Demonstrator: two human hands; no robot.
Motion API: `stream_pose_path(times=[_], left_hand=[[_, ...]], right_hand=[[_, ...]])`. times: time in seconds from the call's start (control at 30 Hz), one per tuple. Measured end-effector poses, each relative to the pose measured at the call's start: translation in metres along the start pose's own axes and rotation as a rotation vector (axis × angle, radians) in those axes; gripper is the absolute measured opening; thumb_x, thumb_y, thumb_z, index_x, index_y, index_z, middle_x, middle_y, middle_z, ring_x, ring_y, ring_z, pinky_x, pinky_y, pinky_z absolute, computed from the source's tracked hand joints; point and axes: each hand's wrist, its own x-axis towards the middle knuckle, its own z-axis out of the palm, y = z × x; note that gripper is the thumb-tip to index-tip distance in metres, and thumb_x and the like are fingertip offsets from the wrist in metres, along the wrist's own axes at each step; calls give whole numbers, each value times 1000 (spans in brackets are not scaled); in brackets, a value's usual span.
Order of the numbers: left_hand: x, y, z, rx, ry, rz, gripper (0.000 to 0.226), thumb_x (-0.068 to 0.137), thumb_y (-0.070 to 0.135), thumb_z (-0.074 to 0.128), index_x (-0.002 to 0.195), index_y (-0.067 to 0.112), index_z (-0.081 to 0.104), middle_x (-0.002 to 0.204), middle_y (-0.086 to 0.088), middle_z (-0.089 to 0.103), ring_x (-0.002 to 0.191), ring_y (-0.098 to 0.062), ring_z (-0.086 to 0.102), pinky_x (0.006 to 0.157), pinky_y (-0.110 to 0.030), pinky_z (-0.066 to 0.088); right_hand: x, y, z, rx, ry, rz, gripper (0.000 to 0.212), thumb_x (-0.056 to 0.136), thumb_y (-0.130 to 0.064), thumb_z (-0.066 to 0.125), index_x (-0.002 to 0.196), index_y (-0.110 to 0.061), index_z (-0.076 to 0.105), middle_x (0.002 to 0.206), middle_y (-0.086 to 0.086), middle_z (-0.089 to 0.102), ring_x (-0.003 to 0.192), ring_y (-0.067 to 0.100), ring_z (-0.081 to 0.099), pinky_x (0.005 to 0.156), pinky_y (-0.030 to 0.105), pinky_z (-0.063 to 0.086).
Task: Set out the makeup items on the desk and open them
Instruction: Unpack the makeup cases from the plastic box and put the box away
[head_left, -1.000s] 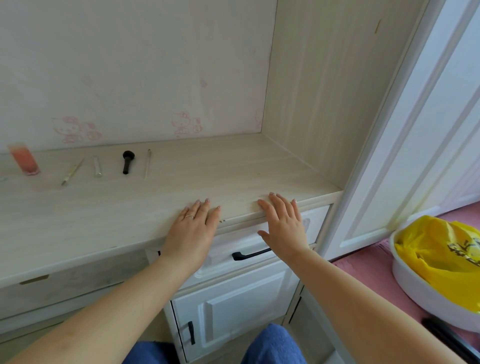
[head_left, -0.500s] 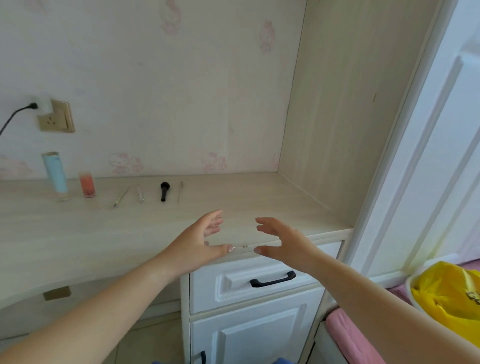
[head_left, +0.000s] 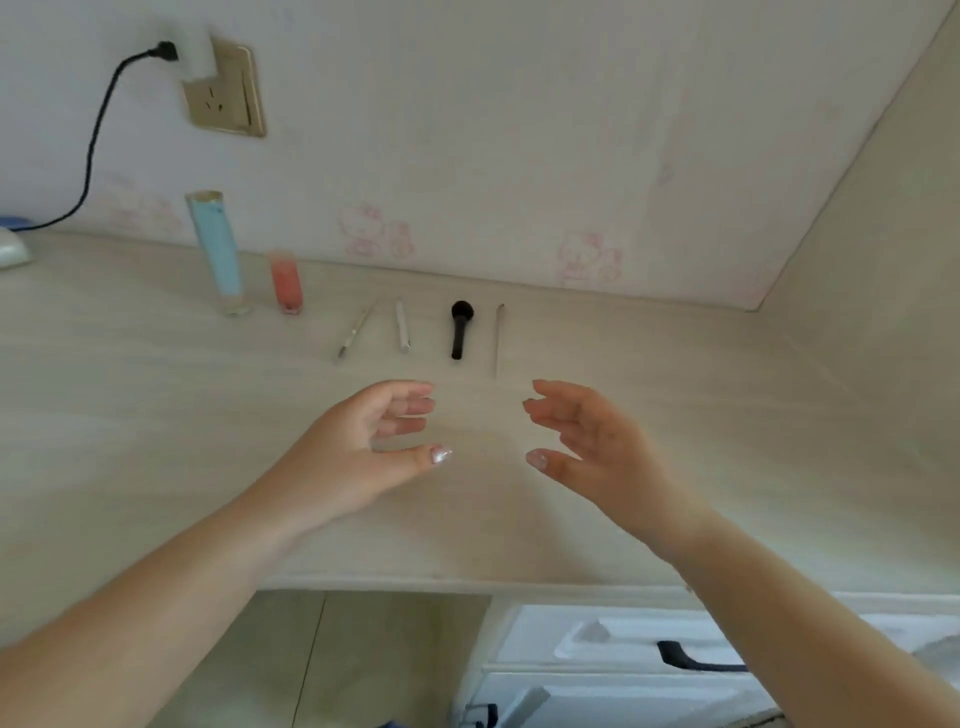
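Several makeup items stand in a row near the back of the pale wooden desk (head_left: 156, 441). A tall light-blue tube (head_left: 217, 252) stands upright, a short pink bottle (head_left: 285, 282) beside it. To their right lie a thin pencil (head_left: 356, 331), a white stick (head_left: 402, 326), a black brush (head_left: 459, 328) and a slim pale stick (head_left: 498, 338). My left hand (head_left: 363, 449) and my right hand (head_left: 587, 441) hover over the desk in front of the row, palms facing each other, fingers apart, holding nothing.
A wall socket (head_left: 226, 88) with a white plug and black cable (head_left: 96, 135) sits above the desk at the left. A side panel closes the desk at the right. White drawers with a black handle (head_left: 696, 659) are below the front edge.
My hands have lifted off the desk's front edge and moved forward over the top, turning palms inward. The view has shifted left and closer to the items.
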Motion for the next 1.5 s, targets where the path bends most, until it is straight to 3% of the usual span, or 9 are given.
stream_pose_path(times=[0.27,0.5,0.63,0.7,0.9,1.03,1.33,1.43,1.5], left_hand=[[20,46,-89,15,164,-189,49,74,8,76,117,25,58,118,13,62,107,6,58,76,-13,52],[-54,159,-174,95,395,-279,43,72,18,78,105,37,59,115,15,63,102,9,60,83,-15,49],[-118,196,-207,171,566,-333,50,53,51,74,100,48,57,113,21,63,102,10,60,90,-23,47],[-150,204,-216,178,646,-365,53,50,54,72,100,47,57,112,21,63,101,9,60,90,-22,47],[-252,201,-248,169,897,-458,41,70,30,77,104,42,57,112,17,64,98,10,61,83,-13,48],[-304,185,-288,134,1015,-483,39,74,30,75,106,42,56,111,20,63,97,11,60,73,-4,44],[-413,116,-441,42,1168,-566,41,72,46,72,109,43,56,110,24,61,101,4,59,83,-19,45],[-472,92,-498,-20,1280,-627,34,80,35,70,112,34,57,109,17,62,103,-6,60,90,-30,47],[-503,78,-525,-45,1335,-672,34,82,31,69,113,31,57,110,12,63,105,-11,61,92,-33,47]], right_hand=[[94,-60,17,115,-207,43,50,76,-20,75,113,-47,54,112,-24,64,111,-11,54,94,2,37],[132,-199,33,130,-508,-52,53,78,-20,74,121,-39,50,117,-20,59,110,-13,51,95,14,37],[132,-253,62,156,-662,-151,51,76,-22,75,114,-44,51,120,-16,59,113,-9,51,95,17,37],[130,-271,83,165,-722,-191,50,75,-25,76,113,-45,52,118,-16,60,112,-8,52,98,20,37],[106,-334,172,194,-930,-298,47,74,-25,77,107,-49,54,111,-17,62,104,-13,54,94,20,40],[93,-369,236,136,-1047,-362,46,74,-30,77,104,-55,52,111,-24,60,103,-19,51,89,13,39],[81,-451,439,43,-1114,-368,43,76,-29,75,103,-53,50,109,-27,58,99,-25,49,83,8,37],[63,-478,518,34,-1167,-327,44,78,-23,74,107,-45,50,108,-22,57,107,-12,52,89,15,40],[55,-491,557,3,-1197,-312,44,78,-21,74,109,-42,51,109,-18,57,106,-8,53,83,11,41]])
